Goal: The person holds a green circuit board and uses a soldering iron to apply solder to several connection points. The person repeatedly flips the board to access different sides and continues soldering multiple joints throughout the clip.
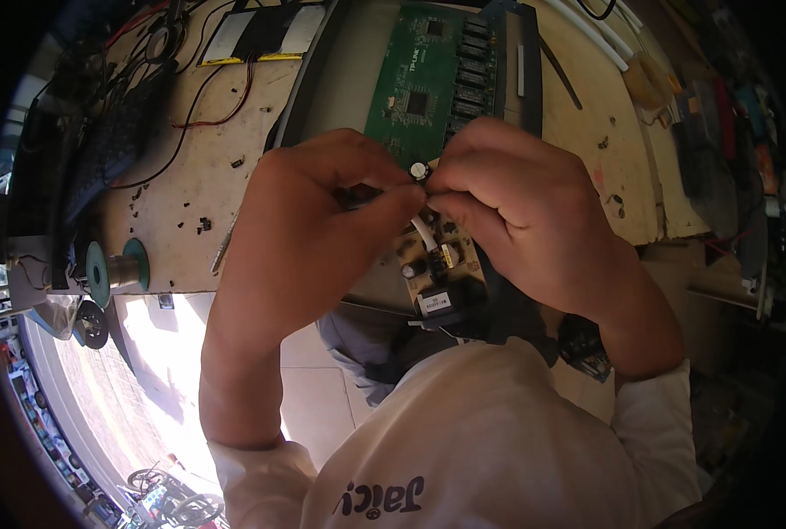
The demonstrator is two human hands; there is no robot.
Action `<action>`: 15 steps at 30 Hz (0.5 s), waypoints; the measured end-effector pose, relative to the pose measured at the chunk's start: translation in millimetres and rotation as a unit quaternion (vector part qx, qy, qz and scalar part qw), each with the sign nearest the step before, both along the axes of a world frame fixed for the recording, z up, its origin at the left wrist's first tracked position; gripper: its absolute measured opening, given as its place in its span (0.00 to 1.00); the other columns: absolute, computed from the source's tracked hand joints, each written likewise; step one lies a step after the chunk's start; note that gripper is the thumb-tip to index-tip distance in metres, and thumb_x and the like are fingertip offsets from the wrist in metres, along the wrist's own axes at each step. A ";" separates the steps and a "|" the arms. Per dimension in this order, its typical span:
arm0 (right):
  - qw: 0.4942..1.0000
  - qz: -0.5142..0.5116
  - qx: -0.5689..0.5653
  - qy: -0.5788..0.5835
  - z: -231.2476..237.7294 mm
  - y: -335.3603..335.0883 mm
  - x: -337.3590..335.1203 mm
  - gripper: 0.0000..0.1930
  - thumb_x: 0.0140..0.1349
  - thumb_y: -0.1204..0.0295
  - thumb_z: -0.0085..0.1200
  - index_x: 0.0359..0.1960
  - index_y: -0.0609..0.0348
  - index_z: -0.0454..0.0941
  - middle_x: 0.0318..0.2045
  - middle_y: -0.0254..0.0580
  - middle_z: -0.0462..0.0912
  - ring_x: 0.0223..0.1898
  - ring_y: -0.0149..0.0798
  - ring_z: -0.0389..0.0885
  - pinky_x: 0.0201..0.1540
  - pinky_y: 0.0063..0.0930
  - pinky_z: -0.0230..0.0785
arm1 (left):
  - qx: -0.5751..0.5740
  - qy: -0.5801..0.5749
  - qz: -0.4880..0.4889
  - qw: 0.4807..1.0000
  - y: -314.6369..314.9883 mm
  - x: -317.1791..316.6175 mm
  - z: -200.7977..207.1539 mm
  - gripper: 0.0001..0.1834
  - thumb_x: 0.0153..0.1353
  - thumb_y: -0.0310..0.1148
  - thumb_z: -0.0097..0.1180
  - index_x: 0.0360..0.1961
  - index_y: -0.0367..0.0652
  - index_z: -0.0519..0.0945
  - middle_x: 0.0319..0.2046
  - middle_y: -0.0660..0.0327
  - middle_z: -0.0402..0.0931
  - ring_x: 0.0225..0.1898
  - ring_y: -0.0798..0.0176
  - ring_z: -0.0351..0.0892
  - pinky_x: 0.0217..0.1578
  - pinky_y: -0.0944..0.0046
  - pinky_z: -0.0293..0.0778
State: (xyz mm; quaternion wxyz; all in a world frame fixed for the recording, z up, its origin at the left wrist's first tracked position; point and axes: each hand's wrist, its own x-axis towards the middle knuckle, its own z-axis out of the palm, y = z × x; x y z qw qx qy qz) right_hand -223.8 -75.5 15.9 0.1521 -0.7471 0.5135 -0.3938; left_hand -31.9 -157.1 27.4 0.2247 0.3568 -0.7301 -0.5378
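My left hand (313, 220) and my right hand (525, 198) meet fingertip to fingertip over a small tan circuit board (465, 256). Both are pinched closed, and what lies between the fingertips is too small or covered to make out. Right at the fingertips shows the round top of a capacitor (419, 170). A short white cable (424, 232) runs from the tan board up to my fingers. On that board's near end sit a black transformer (450, 301) and another capacitor (410, 270). Part of the board is hidden under my hands.
Behind my hands, a large green circuit board (417, 75) lies in a dark metal case (521, 26). A solder spool (117, 273) stands at the bench's left edge, near scattered screws (204, 226). Farther back are a flat battery pack (265, 33) and a black keyboard (119, 145).
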 end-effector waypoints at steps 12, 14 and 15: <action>0.999 0.006 -0.030 -0.011 -4.9 -6.8 8.4 0.09 0.54 0.87 0.65 0.35 0.67 0.80 0.34 0.44 0.80 0.31 0.41 0.81 0.31 0.31 0.73 | 0.020 0.012 0.016 1.000 -3.8 7.7 -4.3 0.07 0.54 0.24 0.69 0.32 0.30 0.85 0.31 0.61 0.77 0.31 0.71 0.78 0.33 0.69 0.73; 1.000 0.015 -0.012 -0.017 -2.6 -5.1 7.3 0.09 0.55 0.88 0.63 0.36 0.67 0.80 0.35 0.44 0.80 0.32 0.41 0.81 0.32 0.31 0.73 | 0.008 -0.005 0.028 1.000 -1.0 9.6 -4.7 0.08 0.54 0.24 0.69 0.32 0.30 0.85 0.32 0.61 0.77 0.31 0.71 0.77 0.33 0.69 0.72; 1.000 0.019 -0.005 -0.021 -1.5 -4.1 6.5 0.09 0.55 0.89 0.63 0.36 0.67 0.80 0.36 0.44 0.80 0.33 0.40 0.82 0.33 0.30 0.73 | 0.002 -0.014 0.033 0.999 1.1 10.4 -5.1 0.08 0.53 0.24 0.69 0.32 0.30 0.85 0.32 0.61 0.77 0.31 0.70 0.77 0.33 0.69 0.72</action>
